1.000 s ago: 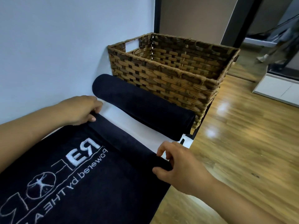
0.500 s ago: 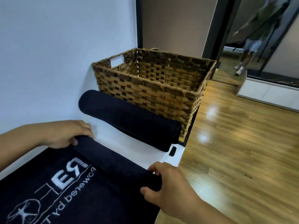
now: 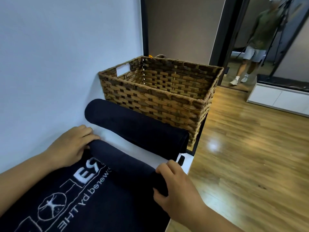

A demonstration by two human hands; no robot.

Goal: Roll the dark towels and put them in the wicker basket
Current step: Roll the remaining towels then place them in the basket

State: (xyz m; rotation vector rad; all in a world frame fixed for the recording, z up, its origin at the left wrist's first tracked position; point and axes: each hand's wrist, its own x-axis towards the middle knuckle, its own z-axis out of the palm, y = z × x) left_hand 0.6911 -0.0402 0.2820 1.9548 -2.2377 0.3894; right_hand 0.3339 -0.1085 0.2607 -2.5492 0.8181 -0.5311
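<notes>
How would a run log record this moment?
printed towel: partly rolled | left hand: grips its roll | right hand: grips its roll | rolled towel: outside wicker basket

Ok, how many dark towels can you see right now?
2. One finished roll lies before the wicker basket. The partly rolled towel is held at its ends by the left hand and right hand. The basket's bottom is hidden, so more could be inside.

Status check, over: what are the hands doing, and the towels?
Busy: left hand and right hand grip the printed towel at its roll ends, partly rolled. Finished rolled towel lies outside the wicker basket. Nothing blocking.
</notes>
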